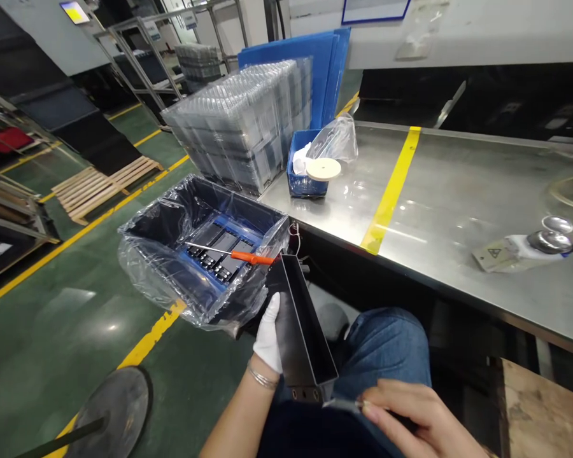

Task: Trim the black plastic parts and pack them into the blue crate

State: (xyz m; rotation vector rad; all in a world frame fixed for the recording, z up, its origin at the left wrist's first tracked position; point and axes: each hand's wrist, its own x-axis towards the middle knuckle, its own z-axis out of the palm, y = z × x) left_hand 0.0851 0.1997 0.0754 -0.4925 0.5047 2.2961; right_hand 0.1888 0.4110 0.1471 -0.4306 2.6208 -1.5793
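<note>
Gloved left hand [267, 334] grips black metal channel [298, 318] along its side, a firm hold that steadies it. Right hand [405, 413] pinches thin metal strip [339, 404] narrowly near the channel's end. Orange-handled screwdriver [251, 257] lies in plastic-lined bin [210, 197] near the table [439, 210] edge.

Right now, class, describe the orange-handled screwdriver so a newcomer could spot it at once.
Start at the steel table, then the plastic-lined black bin beside it. Across the black parts inside lies a thin screwdriver, the only thing there with a bright orange handle.

Steel workbench [458, 191], stacked clear plastic trays [239, 127], wooden pallet [102, 187]
</note>
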